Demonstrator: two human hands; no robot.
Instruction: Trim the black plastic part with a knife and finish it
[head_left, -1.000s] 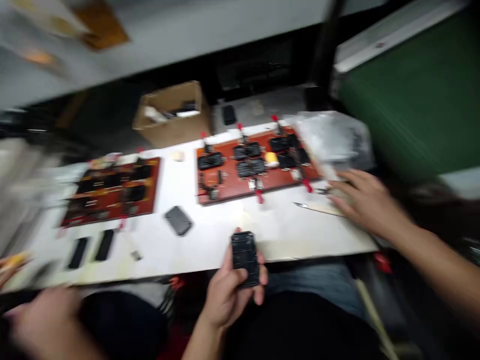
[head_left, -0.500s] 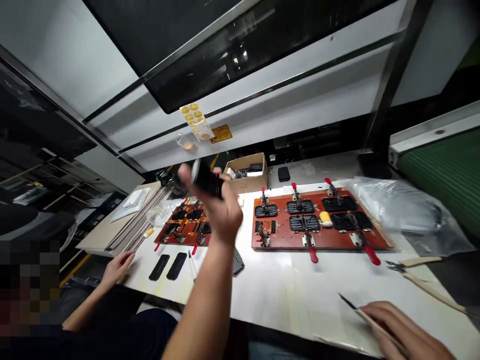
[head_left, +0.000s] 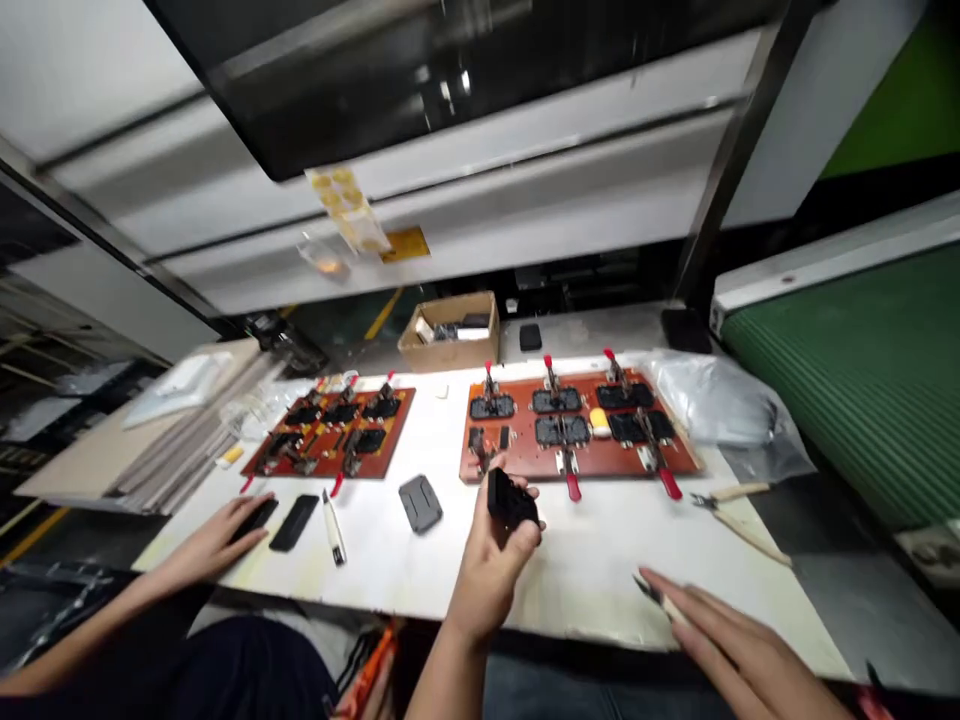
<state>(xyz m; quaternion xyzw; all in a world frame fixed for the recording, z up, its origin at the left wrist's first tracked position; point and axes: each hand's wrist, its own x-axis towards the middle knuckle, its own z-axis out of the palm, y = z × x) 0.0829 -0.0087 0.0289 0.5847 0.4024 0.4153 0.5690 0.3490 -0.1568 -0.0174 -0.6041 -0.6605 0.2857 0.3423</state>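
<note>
Housing [head_left: 514, 500], black, has dropped from overhead to the red jig's [head_left: 525, 462] 7 o'clock corner, left hand's [head_left: 487, 575] grip closed around it; right hand [head_left: 720, 640] pinches a thin tool [head_left: 651, 590] over the desk [head_left: 600, 560].

The black part [head_left: 512, 498] in the left hand [head_left: 487, 570] looks like matt moulded plastic. The pointed tool [head_left: 649, 590] under the right hand [head_left: 720, 640] has a dark metal tip. The bench [head_left: 585, 560] top is smooth, white and faintly stained. The fixture board [head_left: 615, 465] toward the far edge is dull red-brown laminate. The box [head_left: 450, 352] is plain brown cardboard. The bag [head_left: 720, 405] at the right edge is clear, crinkled, shiny film.
</note>
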